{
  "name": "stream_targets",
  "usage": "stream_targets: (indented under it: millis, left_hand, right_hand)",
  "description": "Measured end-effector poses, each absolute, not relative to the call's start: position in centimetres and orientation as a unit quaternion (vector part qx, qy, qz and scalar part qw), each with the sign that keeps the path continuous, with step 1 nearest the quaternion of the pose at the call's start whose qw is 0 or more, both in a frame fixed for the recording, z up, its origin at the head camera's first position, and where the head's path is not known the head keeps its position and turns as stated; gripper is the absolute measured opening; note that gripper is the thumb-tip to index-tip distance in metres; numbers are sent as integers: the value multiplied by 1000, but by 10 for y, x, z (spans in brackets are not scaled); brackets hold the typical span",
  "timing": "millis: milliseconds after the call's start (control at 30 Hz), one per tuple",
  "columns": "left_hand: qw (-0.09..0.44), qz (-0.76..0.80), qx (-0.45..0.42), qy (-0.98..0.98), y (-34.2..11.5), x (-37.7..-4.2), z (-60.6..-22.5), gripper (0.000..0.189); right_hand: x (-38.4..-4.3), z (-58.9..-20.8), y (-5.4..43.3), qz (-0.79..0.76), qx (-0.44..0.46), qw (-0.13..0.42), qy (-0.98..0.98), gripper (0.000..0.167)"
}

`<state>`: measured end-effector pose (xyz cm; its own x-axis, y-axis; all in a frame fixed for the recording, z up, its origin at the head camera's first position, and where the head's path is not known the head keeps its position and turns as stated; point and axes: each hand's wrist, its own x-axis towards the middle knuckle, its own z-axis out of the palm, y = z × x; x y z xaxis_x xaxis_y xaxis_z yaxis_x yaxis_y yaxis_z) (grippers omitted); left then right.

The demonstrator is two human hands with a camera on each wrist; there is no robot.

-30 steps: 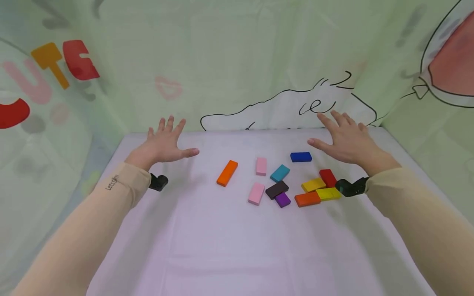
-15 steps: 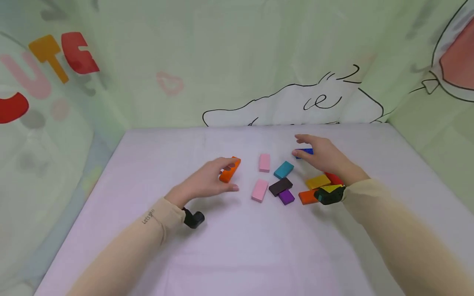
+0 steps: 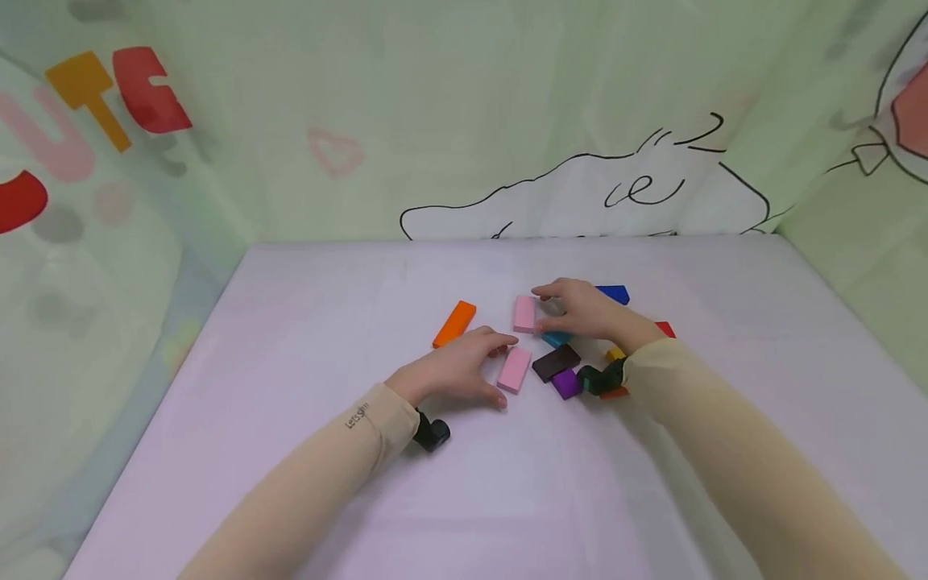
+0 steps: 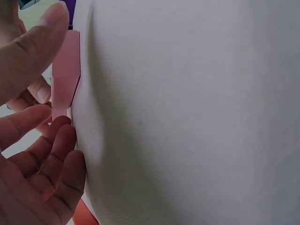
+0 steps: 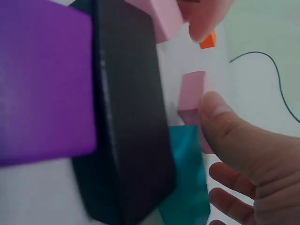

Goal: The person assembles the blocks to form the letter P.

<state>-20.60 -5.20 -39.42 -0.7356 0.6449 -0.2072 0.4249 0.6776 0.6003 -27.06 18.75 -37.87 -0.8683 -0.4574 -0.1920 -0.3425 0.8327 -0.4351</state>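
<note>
Two pink blocks lie on the table in the head view. At the nearer pink block [image 3: 514, 371] my left hand [image 3: 460, 369] has its thumb and fingers spread to either side of its left end, with a gap visible between thumb and fingertips. My right hand [image 3: 586, 310] reaches in from the right over the teal block [image 3: 555, 339]. Its fingertips and thumb come right at the farther pink block [image 3: 524, 314]. In the right wrist view the thumb overlaps that pink block [image 5: 192, 89]. Neither hand's fingers are closed round a block.
Close by lie a dark block [image 3: 557, 362] against a purple block [image 3: 567, 384]. An orange block [image 3: 455, 324] is behind the left hand. Beyond the right hand is a blue block [image 3: 616, 295]. The right forearm partly covers red [image 3: 665, 329], yellow [image 3: 615, 354] and orange-red blocks.
Both hands have come down and inward from the table's far sides. The left passed the orange block to the nearer pink one; the right moved left from the blue block. The blocks stay put.
</note>
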Motion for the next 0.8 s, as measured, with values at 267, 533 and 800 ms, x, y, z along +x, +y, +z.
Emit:
stream_targets:
  millis: [267,533,800]
  left_hand:
    - [206,266,295,894,-50,-209,-394,71]
    - [183,270,283,902,-49,-209,-400,65]
    - [174,277,248,912,-50,-201,-397,69]
  right_hand:
    - [-278,-383,183,-172,-214,145,951,68]
    - [-272,-383,182,-199,-208,155,945,64]
    - [-259,-382,172,-182,-227,153,944,62]
